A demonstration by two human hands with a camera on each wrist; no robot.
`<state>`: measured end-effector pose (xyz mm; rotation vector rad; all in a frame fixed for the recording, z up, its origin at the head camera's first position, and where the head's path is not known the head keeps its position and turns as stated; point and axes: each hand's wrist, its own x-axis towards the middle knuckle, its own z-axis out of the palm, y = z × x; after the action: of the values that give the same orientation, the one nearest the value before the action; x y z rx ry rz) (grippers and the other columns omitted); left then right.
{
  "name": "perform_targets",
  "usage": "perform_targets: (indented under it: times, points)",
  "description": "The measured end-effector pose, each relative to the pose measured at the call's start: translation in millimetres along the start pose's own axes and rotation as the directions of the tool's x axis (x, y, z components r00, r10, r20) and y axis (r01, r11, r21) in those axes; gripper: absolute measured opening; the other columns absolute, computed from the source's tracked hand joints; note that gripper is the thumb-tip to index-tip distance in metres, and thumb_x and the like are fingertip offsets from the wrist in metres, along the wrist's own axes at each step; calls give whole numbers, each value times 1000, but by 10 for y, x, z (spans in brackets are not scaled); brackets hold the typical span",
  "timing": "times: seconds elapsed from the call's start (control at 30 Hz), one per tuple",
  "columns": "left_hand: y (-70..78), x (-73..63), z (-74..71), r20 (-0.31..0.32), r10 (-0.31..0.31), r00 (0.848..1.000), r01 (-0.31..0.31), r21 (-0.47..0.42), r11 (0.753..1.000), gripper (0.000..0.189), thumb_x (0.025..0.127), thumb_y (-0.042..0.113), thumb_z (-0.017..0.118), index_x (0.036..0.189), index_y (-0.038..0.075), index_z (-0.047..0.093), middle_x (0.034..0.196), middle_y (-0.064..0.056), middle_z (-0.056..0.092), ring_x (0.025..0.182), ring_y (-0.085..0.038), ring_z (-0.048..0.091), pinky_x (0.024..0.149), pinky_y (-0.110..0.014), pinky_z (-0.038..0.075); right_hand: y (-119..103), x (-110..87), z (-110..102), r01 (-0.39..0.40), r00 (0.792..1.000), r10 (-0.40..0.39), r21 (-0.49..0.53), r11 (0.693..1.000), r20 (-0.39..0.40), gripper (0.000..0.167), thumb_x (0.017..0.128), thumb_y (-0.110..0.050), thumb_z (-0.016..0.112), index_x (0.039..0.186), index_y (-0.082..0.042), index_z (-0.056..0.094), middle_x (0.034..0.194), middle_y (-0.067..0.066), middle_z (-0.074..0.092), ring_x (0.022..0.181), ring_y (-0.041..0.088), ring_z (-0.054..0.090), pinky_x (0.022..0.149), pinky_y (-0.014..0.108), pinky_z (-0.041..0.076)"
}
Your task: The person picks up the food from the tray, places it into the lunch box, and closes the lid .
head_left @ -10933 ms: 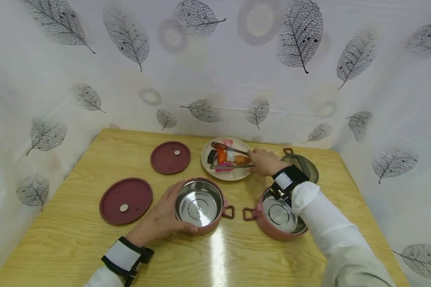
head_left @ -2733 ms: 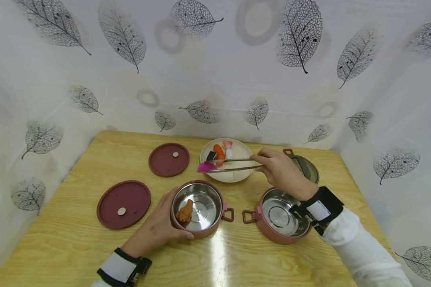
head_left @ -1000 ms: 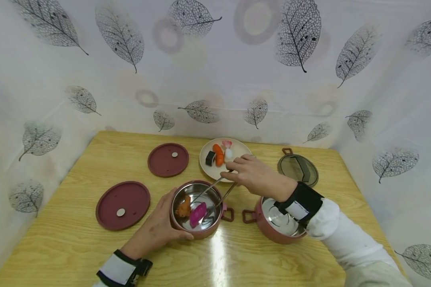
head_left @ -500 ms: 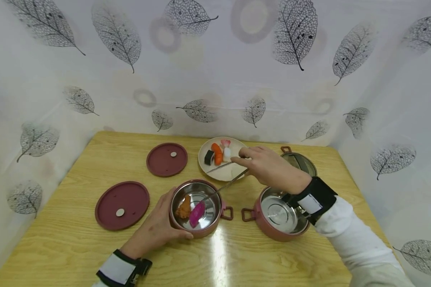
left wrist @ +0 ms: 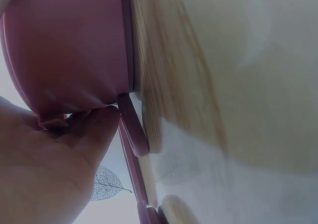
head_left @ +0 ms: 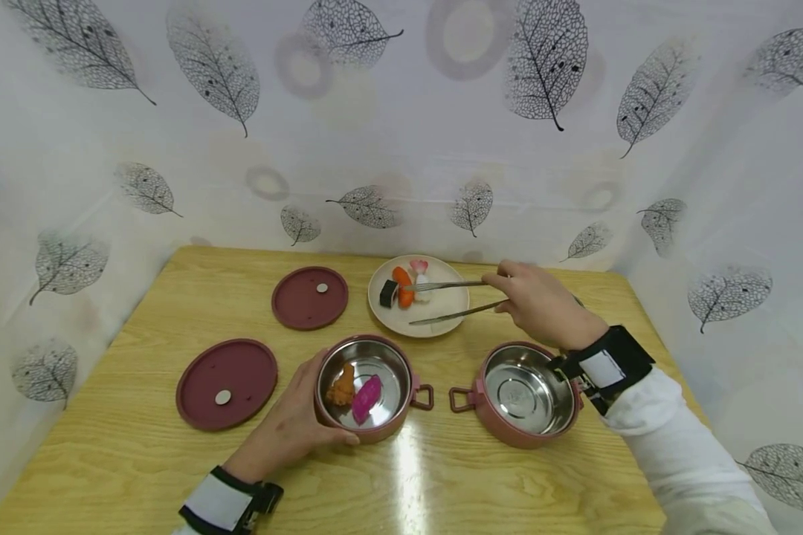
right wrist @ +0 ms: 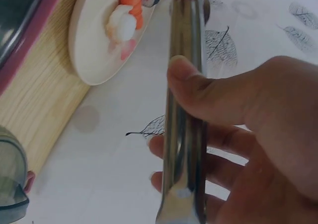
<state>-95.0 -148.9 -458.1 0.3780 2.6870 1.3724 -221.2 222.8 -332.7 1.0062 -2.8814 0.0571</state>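
Observation:
My left hand [head_left: 293,417] grips the near-left side of a pink pot [head_left: 393,431] with a steel inside; thumb in front, fingers behind. In this pot lie a fried chicken drumstick [head_left: 343,386] and a purple oval food piece [head_left: 366,399]. My right hand [head_left: 545,306] holds metal tongs [head_left: 451,284], their arms spread and nothing between the tips. Those tips hover over or rest on a cream plate [head_left: 453,299]; contact is unclear. On it sit a dark sushi roll [head_left: 388,294], an orange piece [head_left: 404,286] and a white piece with a pink tail [head_left: 420,279].
A second pink pot [head_left: 518,437] stands at right, below my right forearm. Two maroon discs [head_left: 204,379] with pale knobs lie at left. The glass lid [right wrist: 11,172], mostly hidden behind my right hand in the head view, shows in the right wrist view.
The drumstick and then the purple piece went from the plate into the left pot. The tongs let go of the purple piece, and my right hand moved back towards the plate. My left hand stayed.

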Motion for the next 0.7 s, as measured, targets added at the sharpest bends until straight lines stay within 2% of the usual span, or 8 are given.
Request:
perform_targets:
  times: [0.17, 0.4, 0.7]
  points:
    - [8, -6, 2, -3, -6, 1000, 6, 7, 1000, 130, 55, 54, 93, 158, 27, 19, 153, -6, 35, 138, -26, 40, 109, -56, 40, 89, -90, 48, -64, 996, 65, -10, 998, 66, 41, 85, -10, 77, 124, -2, 65, 97, 11, 59, 79, 21, 56, 66, 35, 48]
    - [9, -8, 4, 4, -19, 1000, 19, 7, 1000, 130, 54, 58, 92, 158, 27, 18, 153, -5, 35, 138, -26, 39, 109, -57, 40, 142, -135, 83, -102, 987, 105, -30, 994, 123, 36, 84, -10, 77, 118, -1, 68, 96, 13, 61, 76, 21, 58, 60, 36, 50]
    - [10, -8, 3, 3, -22, 1000, 22, 15, 1000, 131, 54, 57, 92, 158, 28, 18, 153, -5, 35, 138, -26, 40, 109, -57, 40, 124, -81, 180, -134, 984, 146, -119, 984, 101, 37, 83, -12, 80, 117, -3, 69, 95, 14, 60, 79, 26, 60, 61, 41, 54]
